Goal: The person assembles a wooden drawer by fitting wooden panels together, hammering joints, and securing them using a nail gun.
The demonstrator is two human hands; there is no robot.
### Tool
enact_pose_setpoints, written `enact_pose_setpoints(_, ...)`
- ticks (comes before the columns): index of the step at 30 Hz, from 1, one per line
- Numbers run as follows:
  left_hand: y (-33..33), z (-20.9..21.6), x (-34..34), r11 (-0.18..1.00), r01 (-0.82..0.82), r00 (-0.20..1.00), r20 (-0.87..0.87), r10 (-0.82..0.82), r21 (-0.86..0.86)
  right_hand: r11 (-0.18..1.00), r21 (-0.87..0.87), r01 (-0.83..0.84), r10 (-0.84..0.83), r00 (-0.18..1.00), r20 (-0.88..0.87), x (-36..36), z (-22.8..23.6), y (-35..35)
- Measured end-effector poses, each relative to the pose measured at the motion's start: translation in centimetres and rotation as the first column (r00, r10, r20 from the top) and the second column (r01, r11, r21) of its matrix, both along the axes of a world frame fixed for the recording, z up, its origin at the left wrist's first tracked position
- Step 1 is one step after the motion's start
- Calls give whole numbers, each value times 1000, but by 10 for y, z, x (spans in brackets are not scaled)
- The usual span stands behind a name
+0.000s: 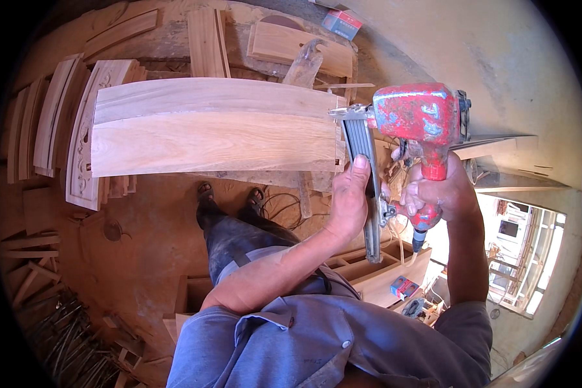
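A red, paint-worn nail gun is held up at the right end of a long pale wooden board. My right hand wraps round its handle. My left hand closes on the gun's long grey magazine, thumb laid along the front and fingers partly hidden behind it. The gun's nose points left and overlaps the board's end near the upper corner; whether it touches cannot be told. A small dark notch shows at that end's lower corner. The board lies over a workbench, mostly hidden beneath it.
Carved and plain wooden panels stand stacked at the left. More boards lie behind the bench. Thin rods pile up at the lower left. A wooden drawer frame with a small box sits at my right, and cords trail on the floor.
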State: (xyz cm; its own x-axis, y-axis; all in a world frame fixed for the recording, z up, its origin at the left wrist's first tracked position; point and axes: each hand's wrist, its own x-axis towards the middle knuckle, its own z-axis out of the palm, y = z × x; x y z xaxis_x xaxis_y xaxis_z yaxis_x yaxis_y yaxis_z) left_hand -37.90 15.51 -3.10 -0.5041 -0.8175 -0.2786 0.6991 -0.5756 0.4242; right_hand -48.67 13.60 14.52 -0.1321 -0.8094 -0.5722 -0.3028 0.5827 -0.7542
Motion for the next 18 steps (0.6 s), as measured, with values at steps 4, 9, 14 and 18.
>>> enact_pose_setpoints(4,0,-1,0,999,0,1000,25,1,-37,998,-10,54,-54,998,26,2,-1,2)
enact_pose_setpoints(9,0,-1,-1,1000,0,1000,9,0,-26,998,-31,63,-61,996,66,2,-2,5)
enact_pose_setpoints(14,0,0,1,1000,20,999,-30,-19,12,998,-40,50,-48,998,49,6,0,2)
enact_pose_setpoints(18,1,-1,-1,1000,-8,1000,-30,8,10,998,-26,49,-49,998,26,5,0,2)
